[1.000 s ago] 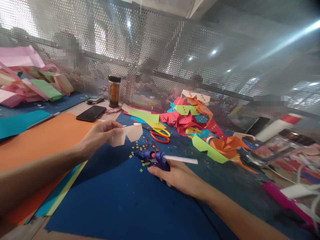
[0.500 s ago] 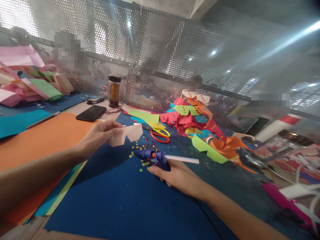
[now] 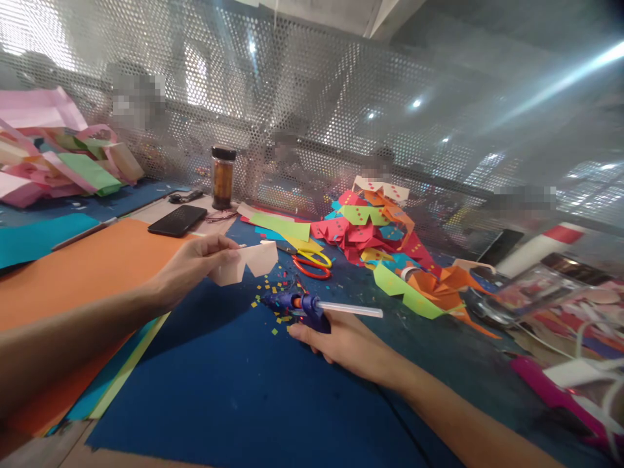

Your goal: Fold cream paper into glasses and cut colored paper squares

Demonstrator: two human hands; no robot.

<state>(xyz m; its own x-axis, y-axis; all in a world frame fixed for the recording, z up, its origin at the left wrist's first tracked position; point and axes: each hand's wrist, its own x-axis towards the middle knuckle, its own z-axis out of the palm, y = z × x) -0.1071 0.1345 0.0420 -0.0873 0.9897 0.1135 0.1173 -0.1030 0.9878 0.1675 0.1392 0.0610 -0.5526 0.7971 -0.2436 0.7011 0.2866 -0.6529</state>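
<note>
Between the thumb and fingers of my left hand [image 3: 209,258] is a pale, cream paper mask [image 3: 263,259] with a notched lower edge, held up above the blue mat. My right hand [image 3: 344,338] is wrapped round a blue hot glue gun [image 3: 314,311], its nozzle pointing left among small coloured paper squares [image 3: 274,332]. From the gun's back end a translucent glue stick [image 3: 353,309] juts out to the right. Just beyond the mask lie scissors [image 3: 312,263] with red and yellow handles. The mask and the nozzle are apart.
Blue mat [image 3: 234,403] covers the front. Orange sheets [image 3: 112,260] and a black phone [image 3: 178,221] lie left, a dark-lidded jar [image 3: 223,179] behind. Dotted paper masks [image 3: 355,234] pile up at back right, near a clear container [image 3: 526,292]. Folded pink paper [image 3: 43,110] is far left.
The glue stick sticks out slightly less from the back of the gun. My right hand has shifted a touch left; my left hand and the mask stay put.
</note>
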